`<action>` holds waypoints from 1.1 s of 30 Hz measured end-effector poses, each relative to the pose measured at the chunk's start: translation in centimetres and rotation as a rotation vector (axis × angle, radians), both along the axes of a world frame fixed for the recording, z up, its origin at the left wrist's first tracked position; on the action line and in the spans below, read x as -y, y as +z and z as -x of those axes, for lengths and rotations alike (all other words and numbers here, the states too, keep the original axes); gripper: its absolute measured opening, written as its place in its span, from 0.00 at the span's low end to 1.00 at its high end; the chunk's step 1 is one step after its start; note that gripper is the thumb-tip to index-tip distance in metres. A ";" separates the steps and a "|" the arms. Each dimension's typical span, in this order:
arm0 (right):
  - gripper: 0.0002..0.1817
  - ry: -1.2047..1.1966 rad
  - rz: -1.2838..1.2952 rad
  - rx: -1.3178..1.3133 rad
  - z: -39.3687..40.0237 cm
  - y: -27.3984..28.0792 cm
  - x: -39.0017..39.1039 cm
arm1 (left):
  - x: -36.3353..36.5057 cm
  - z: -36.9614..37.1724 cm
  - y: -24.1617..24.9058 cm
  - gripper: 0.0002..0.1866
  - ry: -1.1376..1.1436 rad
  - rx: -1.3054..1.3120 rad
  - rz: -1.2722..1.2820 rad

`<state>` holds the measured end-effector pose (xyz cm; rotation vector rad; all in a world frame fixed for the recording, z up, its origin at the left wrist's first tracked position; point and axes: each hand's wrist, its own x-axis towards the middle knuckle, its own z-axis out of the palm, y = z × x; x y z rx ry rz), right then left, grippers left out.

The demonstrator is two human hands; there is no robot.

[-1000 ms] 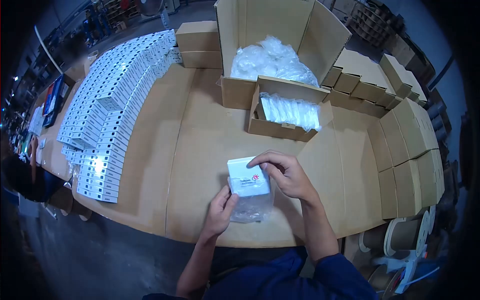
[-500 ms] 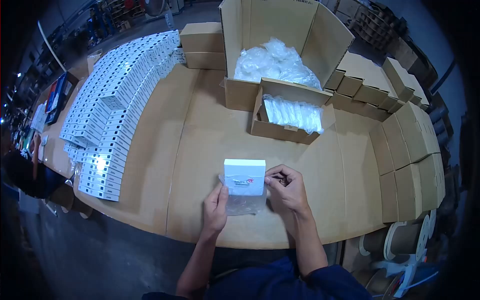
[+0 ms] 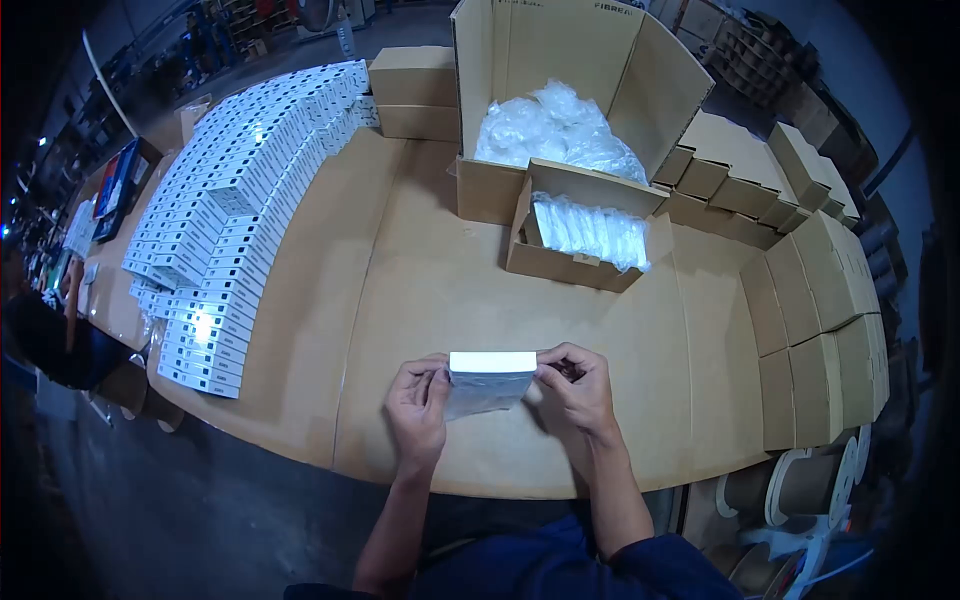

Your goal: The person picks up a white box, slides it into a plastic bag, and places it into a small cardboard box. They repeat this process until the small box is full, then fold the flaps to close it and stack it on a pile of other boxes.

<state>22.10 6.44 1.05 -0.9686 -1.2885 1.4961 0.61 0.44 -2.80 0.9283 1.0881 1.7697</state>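
A flat white box is tilted, with its pale narrow side facing up at me. Its lower part sits in a clear plastic bag that hangs below it. My left hand is closed on the bag at the box's left edge, thumb towards me. At the right corner, my right hand pinches the bag's edge between thumb and fingers. Both hands are held above the cardboard-covered table, near its front edge.
Stacked white boxes line the left. An open carton holds bagged white boxes; behind it, a big carton holds clear plastic bags. Brown cartons stand on the right. A person's arm shows at far left.
The white box has tipped so its printed face no longer shows, and it sits slightly lower in view. My left hand has moved up along its left edge; the right stays at the right edge.
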 end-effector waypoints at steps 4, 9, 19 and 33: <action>0.03 0.061 -0.129 -0.039 0.1 1.0 -0.2 | -0.6 0.1 2.2 0.07 0.004 -0.126 -0.035; 0.06 0.080 -0.089 -0.157 0.6 1.3 0.0 | -1.2 -0.5 2.0 0.07 -0.067 -0.084 -0.177; 0.24 0.002 0.095 -0.023 2.8 0.0 2.5 | -2.4 -1.8 1.3 0.14 -0.055 0.192 -0.095; 0.08 -0.239 0.048 -0.126 2.4 1.0 1.8 | -1.3 -3.0 1.9 0.15 -0.199 0.120 0.240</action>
